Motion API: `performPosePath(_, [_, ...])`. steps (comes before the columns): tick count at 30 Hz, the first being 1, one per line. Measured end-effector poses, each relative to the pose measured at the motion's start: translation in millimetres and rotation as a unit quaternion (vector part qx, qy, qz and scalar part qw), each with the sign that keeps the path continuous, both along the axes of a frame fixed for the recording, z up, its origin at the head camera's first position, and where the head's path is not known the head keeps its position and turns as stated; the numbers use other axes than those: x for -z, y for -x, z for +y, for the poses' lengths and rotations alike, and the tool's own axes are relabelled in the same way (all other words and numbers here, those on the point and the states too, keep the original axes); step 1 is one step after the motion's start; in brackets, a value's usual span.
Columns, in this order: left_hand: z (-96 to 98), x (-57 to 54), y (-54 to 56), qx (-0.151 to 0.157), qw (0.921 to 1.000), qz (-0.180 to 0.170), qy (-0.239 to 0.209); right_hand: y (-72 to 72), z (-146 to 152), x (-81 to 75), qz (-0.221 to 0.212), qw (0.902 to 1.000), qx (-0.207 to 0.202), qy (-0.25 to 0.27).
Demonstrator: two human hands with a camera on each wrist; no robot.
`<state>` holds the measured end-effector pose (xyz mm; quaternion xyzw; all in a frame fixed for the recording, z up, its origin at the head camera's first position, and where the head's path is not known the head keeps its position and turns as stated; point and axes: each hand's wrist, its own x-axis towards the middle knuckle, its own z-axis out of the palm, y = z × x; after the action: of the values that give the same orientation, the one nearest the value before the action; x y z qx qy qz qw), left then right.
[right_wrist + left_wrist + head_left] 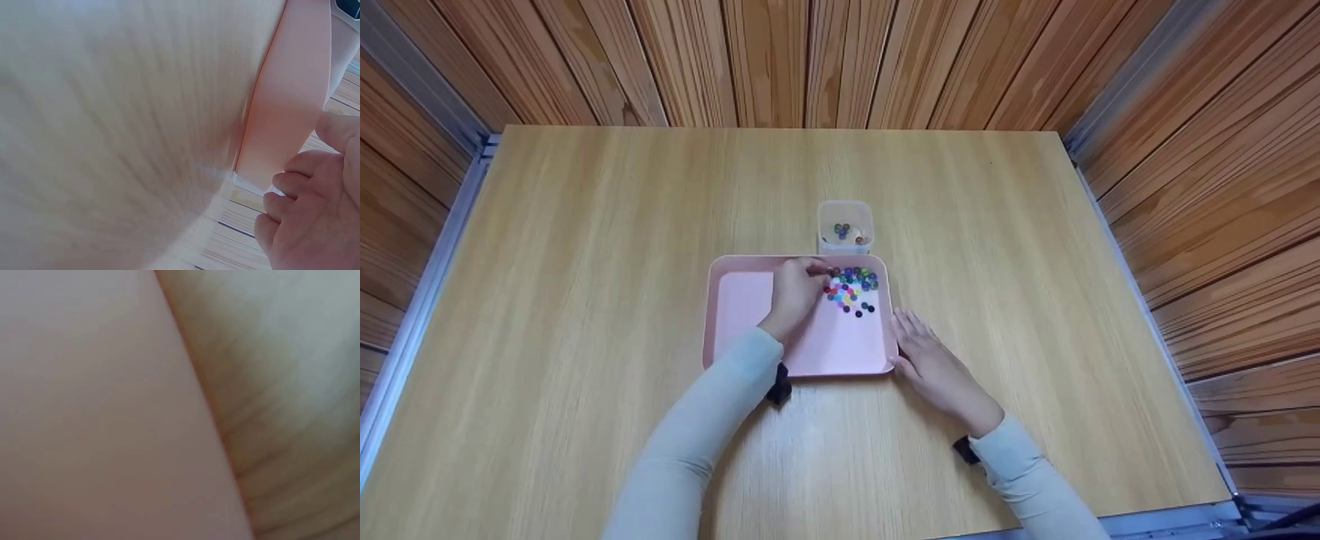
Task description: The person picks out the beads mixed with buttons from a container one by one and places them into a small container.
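Many small coloured beads (851, 289) lie in the right part of a pink rectangular tray (840, 352). My left hand (795, 292) reaches over the tray, its bent fingers at the left edge of the beads. Whether a bead is between its fingertips is too small to see. In the left wrist view, the tray's blurred pink wall (112, 405) fills the left side, and the hand is out of sight. My right hand (934, 367) lies along the tray's right side, fingers extended. The right wrist view shows this hand (315, 191) touching the tray's outer wall (287, 95).
A small clear plastic container (846, 217) with several dark beads and a reddish one inside stands just behind the tray. Both are on a light wooden table (585, 300), with wood-panelled walls (780, 60) behind and at the sides.
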<state>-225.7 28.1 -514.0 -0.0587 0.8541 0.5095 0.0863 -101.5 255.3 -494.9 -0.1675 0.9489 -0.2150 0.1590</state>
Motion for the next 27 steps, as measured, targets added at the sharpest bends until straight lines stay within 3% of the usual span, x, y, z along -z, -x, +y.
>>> performPosePath(8, [3.9,-2.0,0.8,0.012,0.9996,-0.004,0.024,0.7,0.1,0.1,0.008,1.0,0.001,0.004])
performPosePath(14, [-6.8,-3.3,1.2,-0.016,0.9971,-0.047,-0.057,0.2,-0.1,-0.9,-0.007,1.0,0.004,-0.006])
performPosePath(17, [-14.4,-6.2,1.3,-0.035,0.9881,-0.086,-0.122,-0.1,-0.2,-2.0,-0.007,1.0,0.006,-0.001])
performPosePath(21, [-24.0,-15.6,1.5,-0.059,0.9679,-0.142,-0.199,0.0,-0.3,-2.7,-0.007,0.9999,0.009,0.004])
performPosePath(27, [-36.2,-38.9,7.9,-0.076,0.9444,-0.16,-0.277,-0.1,-0.9,-4.0,0.01,0.9999,-0.006,0.002])
